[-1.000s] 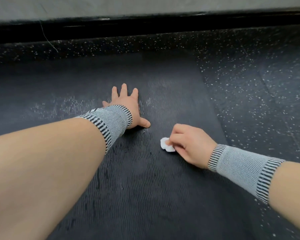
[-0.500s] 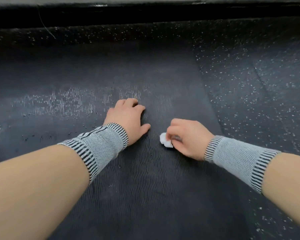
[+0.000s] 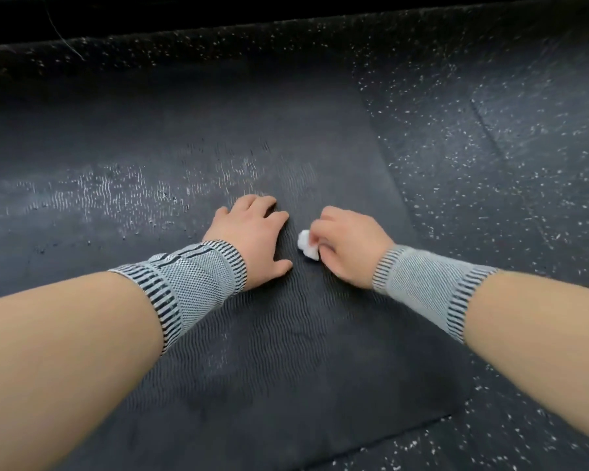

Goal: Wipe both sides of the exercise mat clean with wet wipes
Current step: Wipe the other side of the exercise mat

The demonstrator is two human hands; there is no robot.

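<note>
I see the dark ribbed mat (image 3: 259, 351) flat on the speckled floor (image 3: 490, 147). My left hand (image 3: 249, 232) rests palm down on the mat, fingers curled under a bit, holding nothing. My right hand (image 3: 347, 243) pinches a small balled white wipe (image 3: 307, 246) against the mat, just beside the left hand. Grey striped wrist bands (image 3: 198, 280) on both wrists. Pale scuff marks (image 3: 123, 195) across the mat's far left part.

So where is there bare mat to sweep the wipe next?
Bare mat lies between the forearms, and beyond the fingers toward the far edge. It is crowded where the left hand and right hand holding the wipe nearly meet.
</note>
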